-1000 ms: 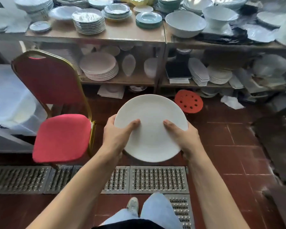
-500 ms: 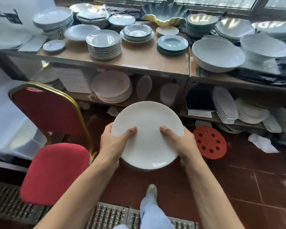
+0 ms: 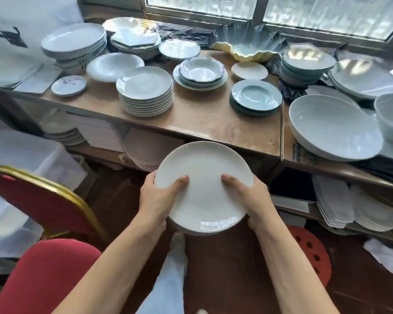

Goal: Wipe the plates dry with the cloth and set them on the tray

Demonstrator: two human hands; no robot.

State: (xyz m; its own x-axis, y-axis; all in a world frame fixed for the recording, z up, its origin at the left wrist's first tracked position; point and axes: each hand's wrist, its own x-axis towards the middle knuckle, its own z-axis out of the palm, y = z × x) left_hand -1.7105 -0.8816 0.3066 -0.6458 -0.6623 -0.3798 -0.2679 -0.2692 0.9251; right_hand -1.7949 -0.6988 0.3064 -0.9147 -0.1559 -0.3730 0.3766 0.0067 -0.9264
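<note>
A round white plate [image 3: 204,177] is held level in front of me, just below the front edge of a wooden shelf top [image 3: 204,123]. My left hand [image 3: 158,198] grips its left rim, thumb on the upper face and fingers underneath. My right hand [image 3: 250,197] grips the right rim the same way. More than one plate rim seems to show beneath it, so this may be a small stack. No cloth and no tray are in view.
The shelf top carries a stack of white plates [image 3: 145,91], bowls [image 3: 201,71], teal plates [image 3: 255,97] and a large white bowl [image 3: 331,128]. A red chair [image 3: 43,268] stands at my left, a red perforated stool [image 3: 311,252] at my right. Lower shelves hold more dishes.
I have stepped toward the shelves and my view has risen from the floor to the shelf top. The plate stays in both hands, now close under the shelf edge.
</note>
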